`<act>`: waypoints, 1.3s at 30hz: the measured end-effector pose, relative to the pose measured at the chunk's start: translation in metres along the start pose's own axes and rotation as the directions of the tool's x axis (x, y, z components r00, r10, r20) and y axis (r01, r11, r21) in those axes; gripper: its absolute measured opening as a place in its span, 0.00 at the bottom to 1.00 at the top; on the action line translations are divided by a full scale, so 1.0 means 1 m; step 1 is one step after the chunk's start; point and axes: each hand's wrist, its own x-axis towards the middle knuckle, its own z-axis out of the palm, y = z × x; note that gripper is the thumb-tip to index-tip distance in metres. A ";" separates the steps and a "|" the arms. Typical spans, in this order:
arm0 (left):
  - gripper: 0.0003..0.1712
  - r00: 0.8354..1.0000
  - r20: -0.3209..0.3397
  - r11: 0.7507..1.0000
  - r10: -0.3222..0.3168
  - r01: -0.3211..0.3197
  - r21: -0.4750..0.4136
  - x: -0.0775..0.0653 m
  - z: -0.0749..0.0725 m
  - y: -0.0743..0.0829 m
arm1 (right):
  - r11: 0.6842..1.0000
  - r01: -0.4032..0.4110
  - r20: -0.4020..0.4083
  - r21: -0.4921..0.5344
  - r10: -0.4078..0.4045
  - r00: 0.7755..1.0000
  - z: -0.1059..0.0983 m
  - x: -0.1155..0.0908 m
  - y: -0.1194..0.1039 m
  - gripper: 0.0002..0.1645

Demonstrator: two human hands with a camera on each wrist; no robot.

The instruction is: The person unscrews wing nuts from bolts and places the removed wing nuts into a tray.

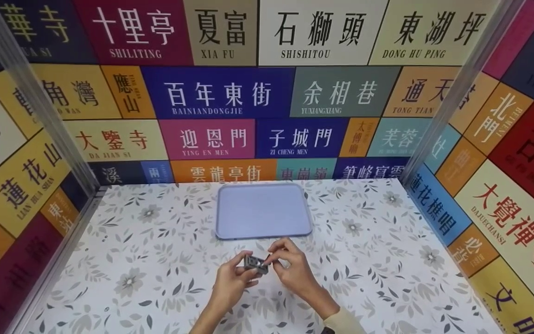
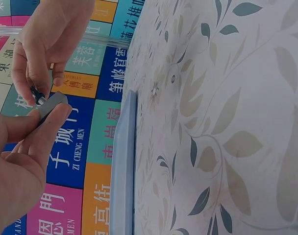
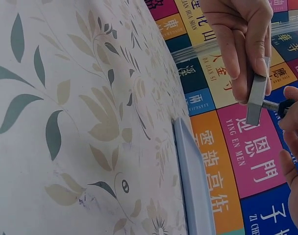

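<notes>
Between thumb and fingers, my left hand (image 1: 229, 280) grips a small grey metal block (image 1: 255, 265) above the table; the head view shows round recesses or holes in its face. My right hand (image 1: 297, 272) pinches the dark head (image 3: 285, 107) of a threaded screw (image 3: 271, 105). In the right wrist view the screw's shank meets the side of the block (image 3: 257, 100), with a stretch of thread showing outside it. How deep the tip sits is hidden. The left wrist view shows the dark screw head (image 2: 37, 94) at the right hand's fingertips.
A pale lavender tray (image 1: 263, 211) with a raised rim lies just beyond the hands. Beneath is a white table (image 1: 169, 278) with a leaf-and-flower print. Panels with printed place names (image 1: 218, 93) stand at the back and both sides.
</notes>
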 end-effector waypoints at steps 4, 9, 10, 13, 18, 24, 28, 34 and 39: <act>0.28 1.000 0.003 1.000 0.016 -0.016 0.004 0.000 0.000 0.001 | 0.999 0.036 -0.063 0.005 -0.035 0.997 0.000 0.001 0.000 0.20; 0.26 0.999 -0.010 0.999 0.035 -0.034 0.030 0.001 0.000 0.001 | 0.997 -0.057 -0.102 -0.060 0.051 0.993 -0.002 -0.001 -0.001 0.17; 0.26 0.999 -0.013 0.999 0.036 -0.036 0.032 0.001 0.000 0.001 | 0.994 -0.086 -0.097 -0.074 0.078 0.992 -0.003 -0.002 -0.001 0.16; 0.26 0.999 -0.016 0.998 0.042 -0.041 0.039 0.002 0.000 0.001 | 0.984 -0.148 -0.066 -0.100 0.142 0.988 -0.004 -0.006 0.001 0.11; 0.26 0.998 -0.007 0.998 0.055 -0.054 0.023 0.001 -0.001 0.001 | 0.979 -0.181 -0.009 -0.098 0.181 0.983 -0.003 -0.010 0.003 0.05; 0.27 0.999 0.001 0.999 0.052 -0.052 -0.009 0.000 -0.002 0.002 | 0.983 -0.168 0.038 -0.078 0.171 0.985 -0.003 -0.008 0.001 0.09; 0.27 0.999 0.000 0.999 0.045 -0.045 -0.011 0.000 -0.001 0.002 | 0.990 -0.122 0.040 -0.071 0.125 0.991 -0.004 -0.007 0.000 0.17; 0.27 0.999 0.013 0.999 0.029 -0.029 0.014 -0.001 0.000 0.002 | 0.998 -0.032 0.014 -0.055 0.033 0.999 -0.006 0.002 -0.016 0.25; 0.28 1.000 0.013 1.000 0.009 -0.009 0.029 -0.001 0.000 0.001 | 0.999 0.037 0.008 -0.018 -0.037 0.999 -0.005 0.004 -0.015 0.23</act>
